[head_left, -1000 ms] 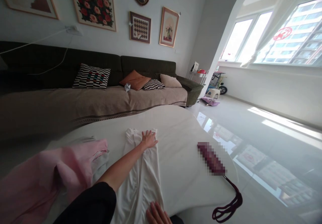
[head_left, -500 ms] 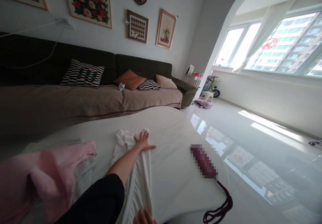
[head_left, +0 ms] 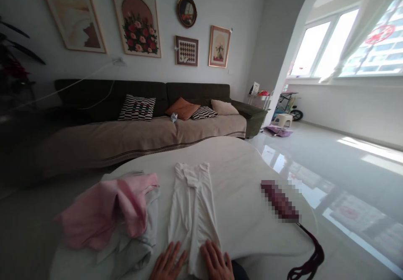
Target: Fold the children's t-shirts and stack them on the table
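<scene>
A thin white garment [head_left: 203, 204] lies in a long, narrow strip on the white table, its far end bunched and lightly wrinkled. On its near left edge rests my left hand [head_left: 169, 263], palm down with the fingers spread. My right hand [head_left: 216, 261] lies flat on the near right edge, fingers stretched out. Both hands press on the cloth without gripping it. To the left, a crumpled pink garment [head_left: 103, 208] sits on top of grey clothing [head_left: 153, 213].
A blurred-out dark red item [head_left: 280, 200] with a looped strap [head_left: 315, 255] lies at the table's right side. The table's [head_left: 239, 162] curved edge faces a sofa [head_left: 198, 93] with cushions. Glossy floor [head_left: 317, 145] extends to the right.
My left hand has drawn back from the garment's far end to its near end. My right hand has come further into view. The camera view has shifted left and up.
</scene>
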`<state>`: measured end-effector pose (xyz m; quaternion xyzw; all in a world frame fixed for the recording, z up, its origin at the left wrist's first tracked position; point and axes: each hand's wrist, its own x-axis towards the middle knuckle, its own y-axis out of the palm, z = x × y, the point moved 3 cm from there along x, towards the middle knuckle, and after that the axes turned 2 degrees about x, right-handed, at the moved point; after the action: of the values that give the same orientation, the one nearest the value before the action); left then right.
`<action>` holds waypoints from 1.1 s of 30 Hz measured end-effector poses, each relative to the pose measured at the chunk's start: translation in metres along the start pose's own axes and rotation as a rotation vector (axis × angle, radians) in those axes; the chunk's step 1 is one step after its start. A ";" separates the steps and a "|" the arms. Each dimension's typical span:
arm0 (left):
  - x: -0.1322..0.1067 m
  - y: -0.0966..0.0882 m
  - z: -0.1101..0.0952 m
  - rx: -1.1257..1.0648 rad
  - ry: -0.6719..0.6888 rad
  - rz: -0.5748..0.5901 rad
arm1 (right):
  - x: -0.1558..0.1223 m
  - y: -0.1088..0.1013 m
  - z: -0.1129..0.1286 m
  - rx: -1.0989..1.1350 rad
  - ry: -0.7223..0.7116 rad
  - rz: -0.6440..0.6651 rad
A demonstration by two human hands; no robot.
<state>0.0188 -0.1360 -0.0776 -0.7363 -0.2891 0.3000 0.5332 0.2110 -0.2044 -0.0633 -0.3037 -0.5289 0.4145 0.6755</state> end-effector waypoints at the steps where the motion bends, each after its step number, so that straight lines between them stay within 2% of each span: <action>1: -0.008 -0.009 -0.003 0.007 0.032 0.013 | 0.001 -0.002 0.002 -0.005 -0.019 0.057; 5: -0.022 -0.050 -0.024 -0.010 0.125 0.047 | 0.012 -0.029 0.005 0.029 -0.095 0.328; 8: -0.025 -0.062 -0.034 -0.036 0.124 0.058 | 0.026 -0.060 -0.001 0.162 -0.157 0.513; 12: -0.030 -0.065 -0.040 -0.076 0.163 0.075 | 0.041 -0.095 -0.006 0.347 -0.157 0.570; 14: -0.038 -0.077 -0.044 -0.128 0.213 0.079 | 0.044 -0.111 -0.001 0.392 -0.169 0.584; 17: -0.060 -0.109 -0.049 -0.252 0.263 0.127 | 0.042 -0.138 0.008 0.373 -0.099 0.669; 20: -0.074 -0.148 -0.048 -0.332 0.249 0.242 | 0.043 -0.171 0.013 0.424 -0.005 0.840; 22: -0.065 -0.170 -0.041 -0.413 0.267 0.288 | 0.057 -0.188 0.010 0.520 0.005 0.924; 23: -0.052 -0.179 -0.036 -0.468 0.272 0.282 | 0.071 -0.192 0.006 0.561 0.007 0.927; 25: -0.010 -0.191 -0.020 -0.595 0.202 0.208 | 0.110 -0.185 -0.008 0.614 0.040 0.851; 27: 0.042 -0.190 0.000 -0.722 0.001 0.107 | 0.153 -0.158 -0.025 0.640 0.109 0.744; 30: 0.110 -0.167 0.018 -0.759 -0.158 0.040 | 0.197 -0.095 -0.041 0.622 0.239 0.710; 33: 0.140 -0.139 0.028 -0.748 -0.245 -0.042 | 0.208 -0.043 -0.048 0.561 0.305 0.660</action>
<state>0.0748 0.0225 0.0299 -0.8325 -0.4549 0.2485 0.1955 0.2881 -0.0404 0.0569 -0.3189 -0.1655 0.6853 0.6335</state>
